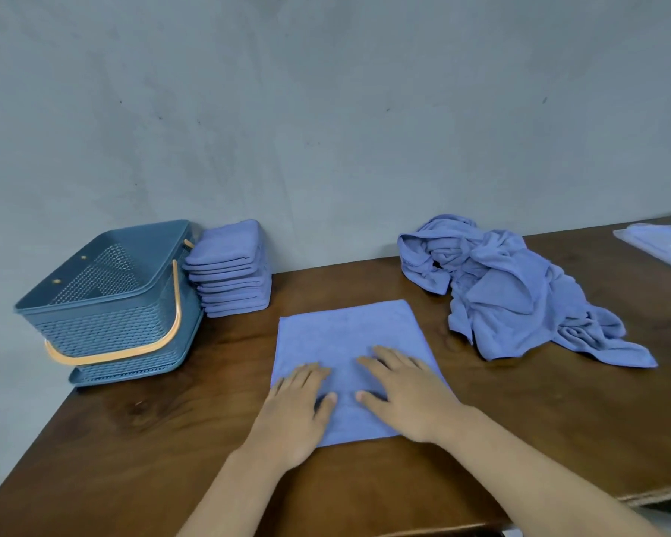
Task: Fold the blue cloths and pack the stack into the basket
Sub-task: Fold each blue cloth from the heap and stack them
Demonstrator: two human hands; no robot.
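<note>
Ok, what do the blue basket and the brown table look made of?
Blue lattice-sided basket: looks like moulded plastic, matte, with a perforated weave pattern. Dark brown table: wood or wood-look laminate, semi-gloss; grain swirls and soft reflections show.

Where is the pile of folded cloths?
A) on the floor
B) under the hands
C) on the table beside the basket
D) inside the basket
C: the folded pile sits on the table, right beside the basket, not in it.

Dim, flat, cool light; soft shadows, no glare. Overall soft focus, wide-angle bending at edges, far right counter (558,439) edge blurred.
</note>
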